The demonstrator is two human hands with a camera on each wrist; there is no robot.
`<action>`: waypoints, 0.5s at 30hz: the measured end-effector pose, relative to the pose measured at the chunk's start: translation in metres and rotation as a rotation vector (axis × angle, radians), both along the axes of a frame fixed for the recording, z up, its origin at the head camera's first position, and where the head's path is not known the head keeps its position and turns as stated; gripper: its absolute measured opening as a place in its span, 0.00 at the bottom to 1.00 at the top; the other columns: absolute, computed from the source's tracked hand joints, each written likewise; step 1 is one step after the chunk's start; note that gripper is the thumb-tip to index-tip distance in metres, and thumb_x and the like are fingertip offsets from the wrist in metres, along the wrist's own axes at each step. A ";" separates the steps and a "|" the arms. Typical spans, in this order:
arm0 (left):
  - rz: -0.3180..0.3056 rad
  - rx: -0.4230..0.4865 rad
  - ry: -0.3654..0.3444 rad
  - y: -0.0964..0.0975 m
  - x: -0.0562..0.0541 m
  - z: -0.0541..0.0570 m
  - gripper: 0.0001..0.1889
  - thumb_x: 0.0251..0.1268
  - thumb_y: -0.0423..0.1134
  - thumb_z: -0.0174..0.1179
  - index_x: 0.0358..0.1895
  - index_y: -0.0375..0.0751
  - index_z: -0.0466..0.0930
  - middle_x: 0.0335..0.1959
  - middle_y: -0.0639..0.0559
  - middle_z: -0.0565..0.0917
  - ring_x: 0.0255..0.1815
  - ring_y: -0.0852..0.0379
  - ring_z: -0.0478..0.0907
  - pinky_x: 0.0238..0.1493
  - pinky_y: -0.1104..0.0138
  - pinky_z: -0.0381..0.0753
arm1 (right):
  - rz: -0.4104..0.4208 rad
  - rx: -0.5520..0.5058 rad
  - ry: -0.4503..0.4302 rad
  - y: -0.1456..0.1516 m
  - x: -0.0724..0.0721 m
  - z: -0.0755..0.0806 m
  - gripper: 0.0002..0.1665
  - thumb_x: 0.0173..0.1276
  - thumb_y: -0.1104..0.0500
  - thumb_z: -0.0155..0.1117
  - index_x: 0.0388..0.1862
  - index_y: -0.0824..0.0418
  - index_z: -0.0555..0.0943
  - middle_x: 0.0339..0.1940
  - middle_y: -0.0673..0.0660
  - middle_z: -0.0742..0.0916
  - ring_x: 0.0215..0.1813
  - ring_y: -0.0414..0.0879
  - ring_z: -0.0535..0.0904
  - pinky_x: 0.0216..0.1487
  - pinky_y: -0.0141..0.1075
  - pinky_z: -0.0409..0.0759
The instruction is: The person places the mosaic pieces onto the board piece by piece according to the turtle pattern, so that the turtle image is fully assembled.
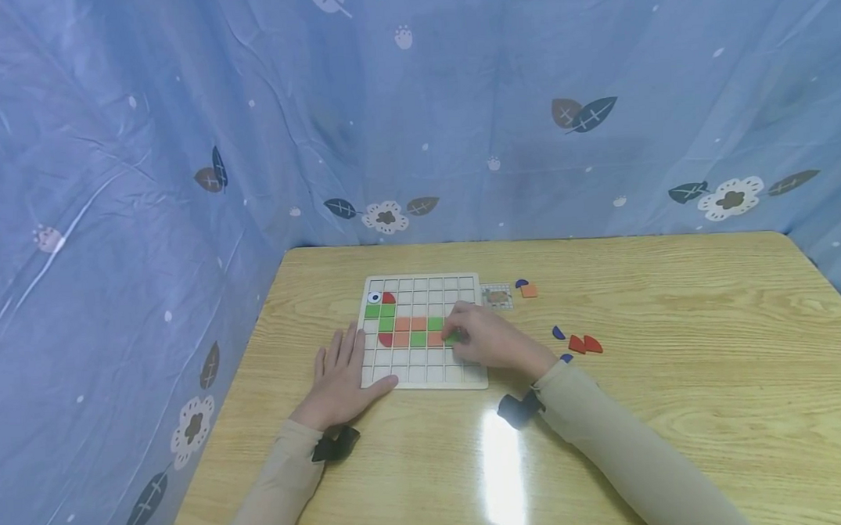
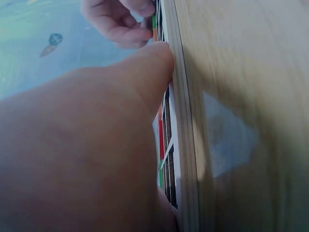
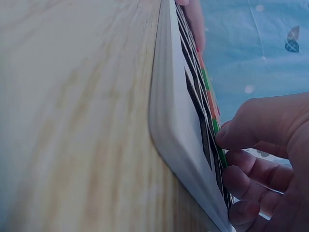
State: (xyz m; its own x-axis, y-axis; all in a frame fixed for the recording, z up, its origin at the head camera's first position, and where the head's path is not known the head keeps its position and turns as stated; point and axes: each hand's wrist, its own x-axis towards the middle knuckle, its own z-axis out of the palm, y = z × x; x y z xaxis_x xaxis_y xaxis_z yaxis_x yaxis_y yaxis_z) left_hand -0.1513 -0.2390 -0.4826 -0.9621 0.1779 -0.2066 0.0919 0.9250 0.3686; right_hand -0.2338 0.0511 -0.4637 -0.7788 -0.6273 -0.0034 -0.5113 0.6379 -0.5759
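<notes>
A white gridded board (image 1: 425, 378) lies on the table, with green squares (image 1: 387, 311), orange squares (image 1: 418, 324), red rounded pieces (image 1: 385, 340) and a round eye piece (image 1: 374, 297) in its cells. My left hand (image 1: 337, 385) rests flat with spread fingers at the board's left side, its thumb over the near edge. Over the right part of the pattern, my right hand (image 1: 490, 338) has curled fingers and pinches a green square tile (image 3: 221, 155) at its cell. Those fingers partly cover the tile in the head view.
Right of the board lies a small printed card (image 1: 497, 297), partly against its edge. Beyond it are an orange square (image 1: 529, 291), blue half-round pieces (image 1: 558, 332) and red quarter-round pieces (image 1: 593, 344). A blue patterned curtain (image 1: 456, 120) hangs behind the wooden table (image 1: 714, 375).
</notes>
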 end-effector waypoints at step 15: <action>0.003 -0.001 -0.020 0.001 0.000 0.002 0.59 0.70 0.73 0.51 0.85 0.36 0.32 0.87 0.41 0.31 0.87 0.36 0.27 0.81 0.35 0.31 | 0.001 -0.052 -0.020 0.006 -0.001 0.001 0.12 0.65 0.63 0.68 0.46 0.51 0.89 0.46 0.46 0.85 0.44 0.43 0.77 0.50 0.38 0.79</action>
State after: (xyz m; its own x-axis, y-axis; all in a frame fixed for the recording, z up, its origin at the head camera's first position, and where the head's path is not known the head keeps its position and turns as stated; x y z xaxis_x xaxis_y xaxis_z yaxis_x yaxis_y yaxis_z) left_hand -0.1509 -0.2384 -0.4802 -0.9582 0.1749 -0.2263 0.0817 0.9257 0.3693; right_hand -0.2351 0.0573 -0.4631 -0.7780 -0.6281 0.0135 -0.4999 0.6061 -0.6186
